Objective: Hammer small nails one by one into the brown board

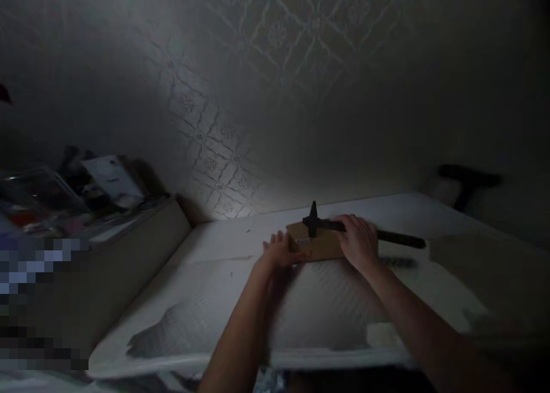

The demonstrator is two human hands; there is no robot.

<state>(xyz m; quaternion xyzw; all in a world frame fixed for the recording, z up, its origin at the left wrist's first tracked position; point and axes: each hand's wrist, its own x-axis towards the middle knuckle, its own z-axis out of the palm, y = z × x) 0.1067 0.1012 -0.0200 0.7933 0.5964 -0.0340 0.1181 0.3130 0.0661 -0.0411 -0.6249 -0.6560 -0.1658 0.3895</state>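
A flat brown rectangular board, perhaps cardboard or wood, lies on the white tabletop. My left hand grips its left end, the thumb along the near edge and the fingers at the far left side. My right hand is closed around the dark handle of a hammer, whose head is over the far part of the board. Whether the head touches the board I cannot tell. Small pale marks or bits show on the board near my left thumb, too blurred to name.
The white table meets a patterned wall at the back. A box-like unit piled with clutter, including a white box, stands left. A dark T-shaped object is at the right. A pale piece lies near the front edge.
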